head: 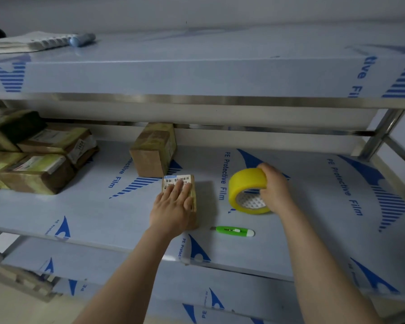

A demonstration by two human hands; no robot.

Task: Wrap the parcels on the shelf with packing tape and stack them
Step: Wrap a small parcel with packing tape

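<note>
A small brown parcel (189, 181) with a barcode label lies on the middle shelf (91, 206). My left hand (172, 206) rests flat on top of it, fingers straight. To its right, a yellow roll of packing tape (243, 183) stands tilted on the shelf, and my right hand (275, 187) grips its upper right rim. Behind the small parcel stands a taped brown parcel (153, 150). A pile of several taped parcels (38, 155) sits at the left end of the shelf.
A green and white utility knife (235, 231) lies near the shelf's front edge, between my forearms. The upper shelf (197, 73) overhangs the work area and carries a notebook (26, 42) and a blue marker (82, 39). A steel upright (379, 134) stands at the right.
</note>
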